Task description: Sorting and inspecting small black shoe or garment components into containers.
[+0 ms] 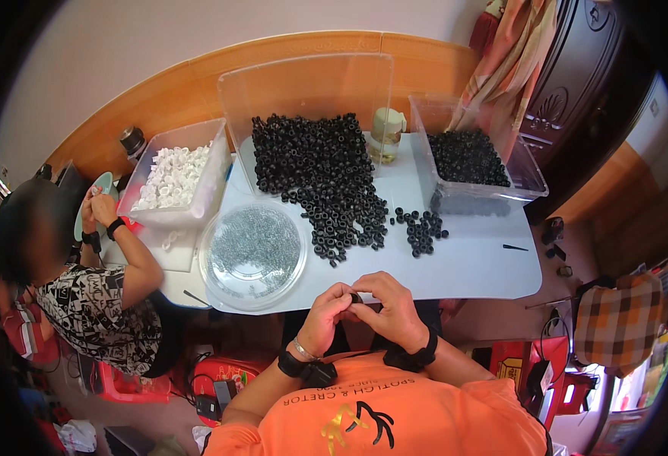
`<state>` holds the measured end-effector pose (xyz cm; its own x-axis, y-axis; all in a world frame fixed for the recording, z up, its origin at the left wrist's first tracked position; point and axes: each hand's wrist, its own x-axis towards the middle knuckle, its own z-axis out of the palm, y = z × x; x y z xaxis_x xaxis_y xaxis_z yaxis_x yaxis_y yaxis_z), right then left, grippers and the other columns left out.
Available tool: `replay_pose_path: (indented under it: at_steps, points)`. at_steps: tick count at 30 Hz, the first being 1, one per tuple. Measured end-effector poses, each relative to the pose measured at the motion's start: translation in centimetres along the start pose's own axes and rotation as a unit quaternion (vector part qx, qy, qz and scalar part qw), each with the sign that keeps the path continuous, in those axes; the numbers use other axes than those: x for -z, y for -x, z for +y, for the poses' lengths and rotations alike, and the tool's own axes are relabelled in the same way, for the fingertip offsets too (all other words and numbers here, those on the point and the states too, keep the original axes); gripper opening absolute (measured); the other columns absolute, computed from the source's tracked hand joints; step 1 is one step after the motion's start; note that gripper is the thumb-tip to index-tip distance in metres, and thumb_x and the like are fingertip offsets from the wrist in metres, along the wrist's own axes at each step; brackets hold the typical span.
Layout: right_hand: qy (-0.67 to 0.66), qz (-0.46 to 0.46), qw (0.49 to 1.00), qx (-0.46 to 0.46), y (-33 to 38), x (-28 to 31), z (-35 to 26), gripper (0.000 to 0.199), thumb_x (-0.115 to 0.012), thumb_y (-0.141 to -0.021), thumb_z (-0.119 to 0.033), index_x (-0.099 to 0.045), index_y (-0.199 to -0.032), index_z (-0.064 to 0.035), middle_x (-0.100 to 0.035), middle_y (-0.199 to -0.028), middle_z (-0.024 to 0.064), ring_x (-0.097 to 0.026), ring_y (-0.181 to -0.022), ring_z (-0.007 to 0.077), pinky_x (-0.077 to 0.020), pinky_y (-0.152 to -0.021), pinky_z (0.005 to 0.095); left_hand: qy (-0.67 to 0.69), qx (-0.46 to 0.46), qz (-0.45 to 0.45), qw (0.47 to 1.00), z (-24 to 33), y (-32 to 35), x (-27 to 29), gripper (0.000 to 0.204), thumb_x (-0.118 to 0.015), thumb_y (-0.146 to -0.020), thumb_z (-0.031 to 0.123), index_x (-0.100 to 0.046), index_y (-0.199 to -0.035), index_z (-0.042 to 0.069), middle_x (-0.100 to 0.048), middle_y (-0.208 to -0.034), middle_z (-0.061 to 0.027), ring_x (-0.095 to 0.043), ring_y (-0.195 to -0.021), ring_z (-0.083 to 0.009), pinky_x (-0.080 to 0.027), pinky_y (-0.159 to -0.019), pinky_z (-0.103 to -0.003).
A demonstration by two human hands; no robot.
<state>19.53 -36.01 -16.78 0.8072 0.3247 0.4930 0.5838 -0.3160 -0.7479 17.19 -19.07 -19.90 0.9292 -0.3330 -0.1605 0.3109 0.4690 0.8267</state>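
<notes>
Close together at the table's near edge, my left hand (325,322) and my right hand (395,313) pinch one small black ring-shaped part (355,298) between their fingertips. Fingers cover most of it. Beyond them, a large heap of the same black ring parts (311,167) spills out of a clear bin (303,83) lying on its side. A smaller cluster of black rings (421,230) lies to the right of the heap. Left of my hands stands a round clear tub (252,298) full of small, clear or silvery pieces too tiny to make out.
A clear bin (493,199) of black parts stands at the right, beside a lidded bottle (386,133). A bin (211,178) of white rings stands at the left, where another person (106,304) works with both hands raised. A dark pointed tool (514,247) lies on the white table (471,266).
</notes>
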Motion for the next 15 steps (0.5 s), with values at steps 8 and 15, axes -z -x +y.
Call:
replay_pose_path:
  at_steps: [8,15]
  points:
    - [0.039,-0.008,0.998,0.051,0.1,-0.2,-0.7,0.03,-0.079,-0.072,-0.013,-0.068,-0.1,-0.0073,-0.066,-0.097,0.0082,-0.062,-0.084,0.0266,-0.0527,-0.07,0.0345,-0.024,-0.032,0.002,0.999,0.4,1.2,-0.6,0.027,-0.045,-0.102,0.026,-0.059,-0.103,0.003,-0.059,-0.089,-0.0015,-0.057,-0.079,-0.0084,-0.047,-0.076,-0.025]
    - [0.043,-0.026,0.996,0.073,-0.3,-0.7,-2.1,0.03,-0.078,-0.073,-0.013,-0.067,-0.101,-0.0065,-0.066,-0.098,0.009,-0.063,-0.085,0.0269,-0.0528,-0.071,0.0343,0.05,-0.043,-0.002,0.998,-0.3,1.8,0.3,0.027,-0.043,-0.1,0.02,-0.057,-0.108,-0.001,-0.061,-0.097,-0.007,-0.061,-0.089,-0.0152,-0.049,-0.083,-0.031]
